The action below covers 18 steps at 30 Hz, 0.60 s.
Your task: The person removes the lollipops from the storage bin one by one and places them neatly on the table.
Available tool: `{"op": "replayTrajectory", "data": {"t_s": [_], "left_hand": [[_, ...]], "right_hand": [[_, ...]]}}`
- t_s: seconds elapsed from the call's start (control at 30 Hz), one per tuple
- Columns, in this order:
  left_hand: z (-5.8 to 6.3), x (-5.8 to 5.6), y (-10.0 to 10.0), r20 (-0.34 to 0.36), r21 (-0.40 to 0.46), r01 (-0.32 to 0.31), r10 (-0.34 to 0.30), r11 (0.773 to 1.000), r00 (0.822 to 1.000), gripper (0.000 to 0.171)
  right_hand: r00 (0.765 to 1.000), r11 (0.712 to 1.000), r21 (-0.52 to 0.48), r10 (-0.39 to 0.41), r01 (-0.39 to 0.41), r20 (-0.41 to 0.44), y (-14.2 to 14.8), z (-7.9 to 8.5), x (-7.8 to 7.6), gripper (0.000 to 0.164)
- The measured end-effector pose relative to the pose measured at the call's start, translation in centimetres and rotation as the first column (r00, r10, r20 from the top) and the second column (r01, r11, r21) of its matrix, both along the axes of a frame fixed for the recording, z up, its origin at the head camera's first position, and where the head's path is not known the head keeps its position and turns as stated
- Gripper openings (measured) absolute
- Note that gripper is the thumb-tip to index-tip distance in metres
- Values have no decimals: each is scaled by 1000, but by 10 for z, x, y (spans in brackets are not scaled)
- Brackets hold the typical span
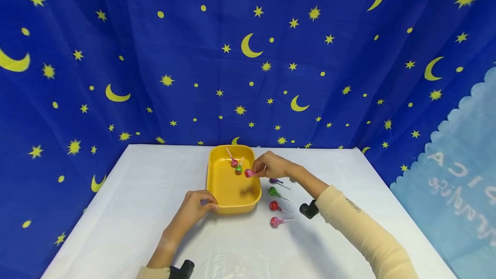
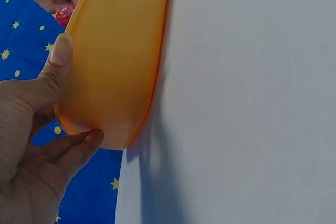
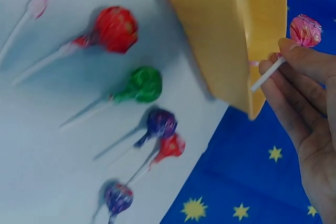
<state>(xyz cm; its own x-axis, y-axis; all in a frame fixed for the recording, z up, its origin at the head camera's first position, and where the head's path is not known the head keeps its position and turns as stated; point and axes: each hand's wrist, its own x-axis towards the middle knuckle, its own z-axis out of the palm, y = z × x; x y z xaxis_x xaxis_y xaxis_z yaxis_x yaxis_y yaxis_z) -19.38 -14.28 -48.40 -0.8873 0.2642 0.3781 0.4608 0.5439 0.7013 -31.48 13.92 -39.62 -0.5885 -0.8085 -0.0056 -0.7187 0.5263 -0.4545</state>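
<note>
Your right hand (image 1: 273, 165) pinched a round pink-wrapped lollipop (image 1: 249, 173) over the yellow rectangular plastic tray (image 1: 221, 189). Your left hand (image 1: 196, 204), partly curled, gripped its corner.

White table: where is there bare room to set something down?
Left of the yellow tray and left hand, the table is bare to its left edge. Another bare patch lies between the right sleeve and the right edge. Crowded: lollipops just right of the tray, near the right hand.
</note>
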Motion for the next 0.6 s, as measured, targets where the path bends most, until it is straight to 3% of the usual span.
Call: {"op": "replayTrajectory", "data": {"t_s": [0.27, 0.6], "left_hand": [[-1, -1, -1, -24, -6, -1, 1, 1000, 1000, 7], [-1, 0, 1, 3, -4, -16, 16, 1000, 1000, 6]], "right_hand": [[999, 999, 23, -40, 40, 12, 30, -3, -3, 5], [996, 996, 7, -94, 93, 11, 79, -13, -6, 5]]}}
